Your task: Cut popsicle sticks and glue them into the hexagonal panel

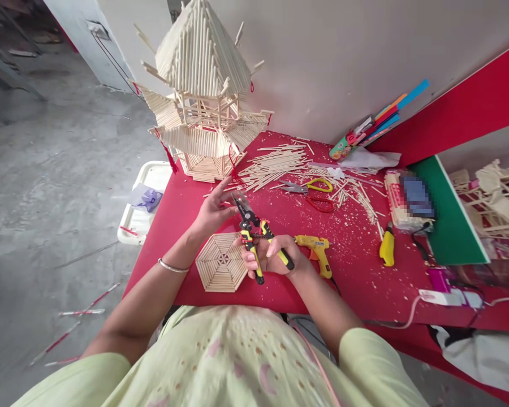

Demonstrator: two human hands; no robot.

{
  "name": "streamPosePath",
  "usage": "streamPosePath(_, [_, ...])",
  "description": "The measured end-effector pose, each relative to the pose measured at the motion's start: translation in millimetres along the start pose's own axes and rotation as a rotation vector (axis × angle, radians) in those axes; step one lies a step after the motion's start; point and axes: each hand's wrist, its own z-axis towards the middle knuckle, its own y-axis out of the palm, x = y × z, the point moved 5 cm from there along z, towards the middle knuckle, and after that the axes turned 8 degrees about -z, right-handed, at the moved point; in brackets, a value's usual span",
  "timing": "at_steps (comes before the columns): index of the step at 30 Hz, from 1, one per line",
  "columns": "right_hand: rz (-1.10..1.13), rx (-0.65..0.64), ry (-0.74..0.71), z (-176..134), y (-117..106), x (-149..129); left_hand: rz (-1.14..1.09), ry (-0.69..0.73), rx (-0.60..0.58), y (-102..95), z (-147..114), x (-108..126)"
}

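Note:
My right hand (275, 254) is wrapped round the yellow and black handles of wire-cutting pliers (249, 217). Their jaws are parted and point up and to the left. Close beside the jaws is my left hand (214, 209), fingers spread and thumb stretched toward the blades; I make out nothing held in it. Beneath both hands an octagon-like panel of thin wooden sticks (220, 263) lies flat on the red table (169, 209). Behind the left hand stands a pagoda model of sticks (203, 85) with red tassels. A yellow glue gun (318, 249) lies right of my right hand.
Loose sticks (280, 164) and scissors (297, 187) with yellow and red handles lie toward the back. A yellow-handled cutter (387, 246), a stick bundle pack (394, 192) and a power strip (441, 297) are at the right. A white stool (125, 229) adjoins the left edge.

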Motion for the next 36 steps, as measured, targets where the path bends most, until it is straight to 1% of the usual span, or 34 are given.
streamPosePath(1, [-0.012, -0.012, -0.005, 1, 5, 1, -0.09, -0.041, -0.038, 3.1, -2, -1])
streamPosePath(2, [-0.039, -0.015, -0.013, 1, 9, 1, -0.141, -0.066, -0.041, 3.9, -4, -1])
streamPosePath(3, [-0.081, -0.002, -0.022, -1, 12, 0, -0.155, -0.072, -0.011, 2.3, -5, 0])
streamPosePath(4, [-0.141, 0.032, -0.033, -4, 13, -2, -0.143, -0.063, 0.045, -1.3, -6, 1])
streamPosePath(5, [-0.224, 0.096, -0.045, -9, 11, -7, -0.116, -0.047, 0.112, -5.7, -7, 2])
streamPosePath(6, [-0.338, 0.199, -0.054, -15, 6, -13, -0.084, -0.037, 0.171, -9.7, -8, 4])
streamPosePath(7, [-0.488, 0.342, -0.054, -22, -2, -23, -0.058, -0.035, 0.215, -12.6, -9, 5])
streamPosePath(8, [-0.675, 0.523, -0.043, -28, -12, -34, -0.04, -0.043, 0.238, -14.0, -11, 7])
streamPosePath(9, [-0.888, 0.734, -0.012, -33, -23, -49, -0.032, -0.056, 0.242, -13.8, -12, 9])
streamPosePath(11, [-1.341, 1.14, 0.124, -38, -42, -79, -0.03, -0.087, 0.199, -9.3, -14, 12])
streamPosePath(12, [-1.526, 1.282, 0.221, -37, -49, -92, -0.029, -0.098, 0.171, -6.3, -15, 13])
streamPosePath(13, [-1.66, 1.325, 0.307, -31, -56, -101, -0.029, -0.103, 0.147, -3.5, -16, 14])
streamPosePath(14, [-1.744, 1.328, 0.362, -25, -63, -110, -0.035, -0.101, 0.129, -1.1, -16, 14])
streamPosePath(15, [-1.801, 1.304, 0.378, -21, -71, -117, -0.048, -0.095, 0.115, 0.6, -17, 14])
streamPosePath(17, [-1.868, 1.27, 0.323, -24, -85, -132, -0.088, -0.083, 0.1, 2.8, -17, 13])
streamPosePath(18, [-1.893, 1.288, 0.286, -32, -93, -140, -0.109, -0.085, 0.09, 3.8, -17, 12])
streamPosePath(19, [-1.913, 1.35, 0.268, -45, -102, -148, -0.127, -0.094, 0.077, 5.0, -17, 11])
streamPosePath(20, [-1.946, 1.426, 0.299, -60, -113, -157, -0.14, -0.107, 0.063, 6.3, -17, 11])
streamPosePath(21, [-1.973, 1.483, 0.395, -75, -125, -163, -0.151, -0.12, 0.054, 7.4, -17, 10])
streamPosePath(22, [-1.991, 1.49, 0.507, -89, -137, -168, -0.159, -0.128, 0.051, 8.2, -16, 11])
streamPosePath(24, [-1.999, 1.438, 0.572, -108, -156, -175, -0.168, -0.137, 0.057, 9.0, -17, 12])
streamPosePath(25, [-2.007, 1.406, 0.582, -114, -163, -176, -0.172, -0.138, 0.063, 8.9, -17, 13])
streamPosePath(27, [-2.052, 1.346, 0.571, -121, -170, -176, -0.182, -0.134, 0.072, 8.3, -17, 15])
streamPosePath(31, [-2.141, 1.238, 0.573, -127, -174, -170, -0.191, -0.124, 0.072, 7.6, -18, 18])
streamPosePath(36, [-2.142, 1.218, 0.656, -133, -174, -170, -0.192, -0.134, 0.083, 8.9, -19, 17])
